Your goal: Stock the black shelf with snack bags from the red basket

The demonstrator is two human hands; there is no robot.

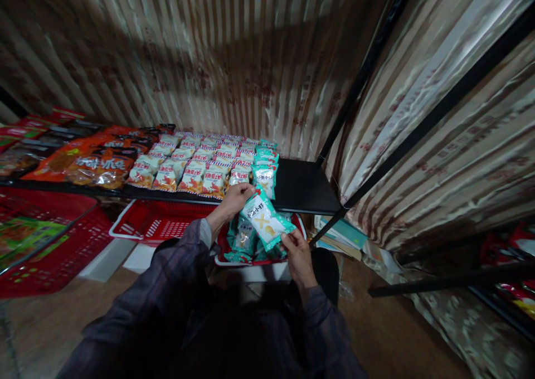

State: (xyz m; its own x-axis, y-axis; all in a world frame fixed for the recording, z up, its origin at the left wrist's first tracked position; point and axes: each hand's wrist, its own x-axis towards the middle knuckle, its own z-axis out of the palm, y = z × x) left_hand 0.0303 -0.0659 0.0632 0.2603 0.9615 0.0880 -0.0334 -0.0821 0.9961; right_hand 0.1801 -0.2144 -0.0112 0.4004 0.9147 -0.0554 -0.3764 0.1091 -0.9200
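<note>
A teal and white snack bag (264, 221) is stretched between my two hands, above a red basket (256, 262). My left hand (237, 198) pinches its upper left corner. The lower right corner is gripped by my right hand (297, 255). Inside the basket lie several more teal bags (243, 237), partly covered by the held one. Just beyond my left hand, a row of the same teal bags (264, 175) stands at the right end of the goods on the black shelf (307, 184).
Left of the teal row sit white and red snack bags (194, 173), then orange bags (100, 164). Below the shelf are another red basket (167, 221) and a larger red basket (45, 273). Black metal posts (418, 134) and a striped curtain (251, 61) bound the right and back.
</note>
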